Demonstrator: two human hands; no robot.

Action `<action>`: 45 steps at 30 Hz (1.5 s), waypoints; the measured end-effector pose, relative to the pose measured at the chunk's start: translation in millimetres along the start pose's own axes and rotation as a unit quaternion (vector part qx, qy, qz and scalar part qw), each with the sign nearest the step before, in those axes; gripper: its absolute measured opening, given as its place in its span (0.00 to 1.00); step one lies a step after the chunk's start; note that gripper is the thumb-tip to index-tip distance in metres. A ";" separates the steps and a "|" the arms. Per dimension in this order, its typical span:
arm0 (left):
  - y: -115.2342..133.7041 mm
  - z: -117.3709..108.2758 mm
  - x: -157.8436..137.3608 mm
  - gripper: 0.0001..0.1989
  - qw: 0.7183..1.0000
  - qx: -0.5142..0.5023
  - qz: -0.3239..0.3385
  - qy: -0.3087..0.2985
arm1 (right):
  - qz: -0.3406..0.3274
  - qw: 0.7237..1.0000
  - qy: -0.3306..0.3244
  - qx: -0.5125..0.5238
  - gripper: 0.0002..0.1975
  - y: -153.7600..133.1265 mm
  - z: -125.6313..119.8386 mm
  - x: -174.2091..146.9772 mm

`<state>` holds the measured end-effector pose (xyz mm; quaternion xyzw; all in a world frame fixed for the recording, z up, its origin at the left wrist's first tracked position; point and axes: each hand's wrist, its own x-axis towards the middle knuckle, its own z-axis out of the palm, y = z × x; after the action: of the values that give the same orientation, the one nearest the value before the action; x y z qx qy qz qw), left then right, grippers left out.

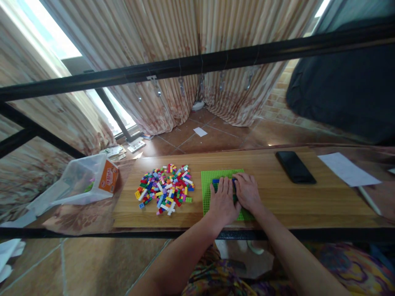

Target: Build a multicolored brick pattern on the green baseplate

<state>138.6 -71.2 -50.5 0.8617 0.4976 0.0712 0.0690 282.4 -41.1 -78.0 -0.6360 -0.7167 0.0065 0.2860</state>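
A bright green studded baseplate [207,181] lies on the wooden board in front of me. Blue toy bricks [215,181] sit on it in a line near its far side, partly covered by my fingers. My left hand [224,201] rests over the plate, fingers stretched forward across the bricks. Beside it, my right hand [247,192] lies over the plate's right part, its fingertips touching the bricks' right end. Dark green shows between the hands, but its shape is mostly hidden. Neither hand visibly grips a brick.
Left of the plate spreads a loose pile of multicoloured bricks [166,189]. A clear plastic tub [84,176] with an orange label lies tipped farther left. To the right are a black phone [295,167], white paper [348,168] and another person's hand [385,201] near a white pen-like stick [369,200].
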 end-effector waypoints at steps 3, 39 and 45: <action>0.7 -2.7 0.1 0.38 1.000 -0.001 -0.004 -0.003 | -0.008 1.000 0.011 -0.004 0.17 0.8 0.4 -0.9; 1.3 -6.3 0.2 0.39 1.000 0.002 -0.002 0.003 | 0.184 0.953 0.119 0.210 0.20 -2.6 -16.8 -7.8; 0.5 -7.4 -0.7 0.38 1.000 -0.016 0.000 0.014 | 0.263 0.912 0.153 0.275 0.25 12.1 -32.9 -19.7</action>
<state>137.4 -71.7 -43.2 0.8593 0.4975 0.0909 0.0759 307.6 -68.5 -62.9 -0.6911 -0.4409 0.1803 0.5436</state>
